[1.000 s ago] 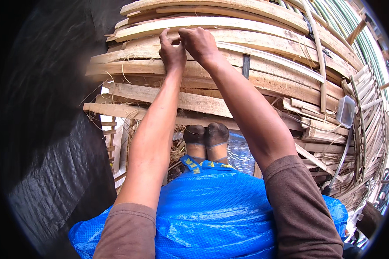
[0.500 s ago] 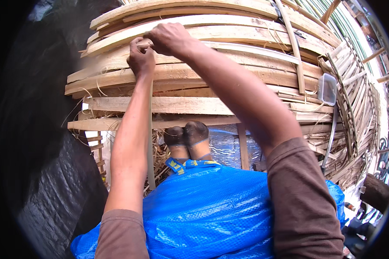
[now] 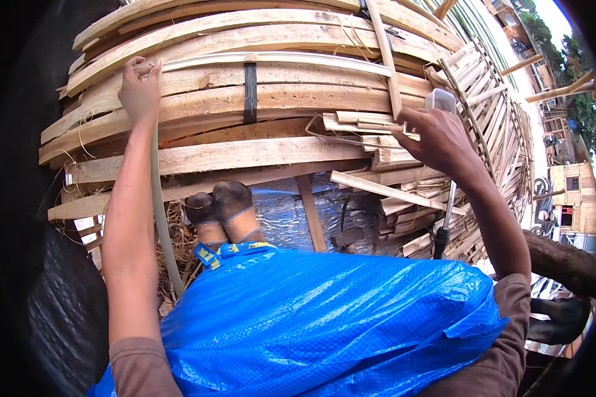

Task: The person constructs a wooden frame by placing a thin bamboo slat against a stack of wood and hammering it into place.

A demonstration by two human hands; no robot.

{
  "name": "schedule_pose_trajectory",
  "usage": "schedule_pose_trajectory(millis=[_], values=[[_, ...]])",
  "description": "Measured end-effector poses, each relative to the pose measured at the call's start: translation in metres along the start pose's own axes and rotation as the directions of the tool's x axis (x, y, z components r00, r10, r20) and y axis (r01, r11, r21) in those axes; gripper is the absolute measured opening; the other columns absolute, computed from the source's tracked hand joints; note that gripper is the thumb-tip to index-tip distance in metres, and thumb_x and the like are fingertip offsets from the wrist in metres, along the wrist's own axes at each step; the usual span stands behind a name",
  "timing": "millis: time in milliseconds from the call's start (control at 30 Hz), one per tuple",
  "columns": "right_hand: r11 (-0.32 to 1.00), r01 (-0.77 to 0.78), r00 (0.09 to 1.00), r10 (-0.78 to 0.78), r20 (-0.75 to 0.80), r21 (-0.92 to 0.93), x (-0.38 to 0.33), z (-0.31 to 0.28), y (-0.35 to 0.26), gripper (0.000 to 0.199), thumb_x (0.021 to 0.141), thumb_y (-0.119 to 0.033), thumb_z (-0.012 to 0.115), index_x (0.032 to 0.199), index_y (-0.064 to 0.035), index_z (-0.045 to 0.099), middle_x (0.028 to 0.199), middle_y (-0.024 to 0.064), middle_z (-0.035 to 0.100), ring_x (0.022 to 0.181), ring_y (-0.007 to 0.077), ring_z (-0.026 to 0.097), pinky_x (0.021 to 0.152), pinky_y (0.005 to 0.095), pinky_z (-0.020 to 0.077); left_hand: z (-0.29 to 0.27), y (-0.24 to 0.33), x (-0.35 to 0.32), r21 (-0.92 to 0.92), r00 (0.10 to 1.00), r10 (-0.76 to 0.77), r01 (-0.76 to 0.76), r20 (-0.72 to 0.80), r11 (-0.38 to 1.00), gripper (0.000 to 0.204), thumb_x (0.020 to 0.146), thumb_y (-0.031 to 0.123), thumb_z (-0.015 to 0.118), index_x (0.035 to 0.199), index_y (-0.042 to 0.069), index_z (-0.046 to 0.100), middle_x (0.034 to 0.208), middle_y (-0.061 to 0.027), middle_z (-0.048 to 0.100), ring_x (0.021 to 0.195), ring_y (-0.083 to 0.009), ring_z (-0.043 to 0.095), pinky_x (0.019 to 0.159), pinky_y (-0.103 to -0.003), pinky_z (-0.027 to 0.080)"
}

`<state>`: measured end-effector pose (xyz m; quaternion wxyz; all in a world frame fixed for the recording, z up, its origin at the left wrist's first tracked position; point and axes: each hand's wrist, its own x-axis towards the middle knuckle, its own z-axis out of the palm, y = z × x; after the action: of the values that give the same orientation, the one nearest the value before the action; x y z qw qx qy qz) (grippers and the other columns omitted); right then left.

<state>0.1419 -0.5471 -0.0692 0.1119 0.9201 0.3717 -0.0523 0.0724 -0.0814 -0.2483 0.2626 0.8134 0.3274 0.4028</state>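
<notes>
My left hand [image 3: 140,92] is raised over the left part of the planks, its fingers closed on the upper end of a long greenish bamboo strip [image 3: 160,218]. This strip hangs down beside my forearm toward the floor. From the left fingertips a pale flat strip [image 3: 278,58] runs right across the planks; I cannot tell whether it joins the greenish one. My right hand [image 3: 437,139] is off to the right with its fingers apart, holding nothing visible. It hovers over split bamboo pieces [image 3: 371,122], just in front of a clear plastic container [image 3: 442,100].
Wooden planks [image 3: 212,152] form a bench across the front, with a dark band [image 3: 250,92] over them. A narrow upright slat [image 3: 385,53] crosses them at right. Below the right hand stands a metal tool with a dark handle [image 3: 442,241]. A blue sheet [image 3: 311,317] covers my lap.
My right hand has left the left hand and swung right toward the bamboo pieces and container. The left hand keeps its grip on the strip. The whole view has shifted rightward.
</notes>
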Motion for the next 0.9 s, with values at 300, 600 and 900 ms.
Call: schedule_pose_trajectory(millis=[300,600,900], values=[[0.668,-0.736,0.660,0.744,-0.105,0.109,-0.198,0.122,0.080,0.053,0.086,-0.044,0.069,0.120,-0.0051,0.056,0.110,0.0217,0.065,0.104,0.0402,0.062,0.087,0.0479,0.0482,0.008,-0.004,0.003,0.031,1.000,0.003,-0.004,0.019,1.000,0.040,0.084,0.034,0.075,0.114,0.013,0.060,0.094,-0.0041,0.074,0.086,-0.0233,0.070,0.078,-0.036,0.051],[0.581,-0.694,0.617,0.784,-0.064,0.426,-0.249,0.215,0.041,0.074,0.094,-0.041,0.061,0.148,-0.0019,0.031,0.146,0.0291,0.039,0.134,0.0448,0.039,0.108,0.0493,0.0353,0.011,-0.012,0.006,0.040,0.999,0.042,-0.042,-0.018,0.998,0.040,0.083,0.035,0.076,0.112,0.014,0.060,0.093,-0.0037,0.074,0.084,-0.0235,0.070,0.078,-0.037,0.051],[0.786,-0.618,0.760,0.603,-0.243,0.018,-0.312,0.280,-0.002,0.069,0.092,-0.039,0.061,0.147,-0.0071,0.034,0.142,0.0288,0.037,0.130,0.0434,0.039,0.100,0.0483,0.0387,0.010,-0.005,0.003,0.050,0.999,0.046,-0.046,-0.005,0.998,0.037,0.083,0.033,0.076,0.109,0.013,0.060,0.092,-0.0043,0.074,0.085,-0.0246,0.070,0.079,-0.037,0.052]])
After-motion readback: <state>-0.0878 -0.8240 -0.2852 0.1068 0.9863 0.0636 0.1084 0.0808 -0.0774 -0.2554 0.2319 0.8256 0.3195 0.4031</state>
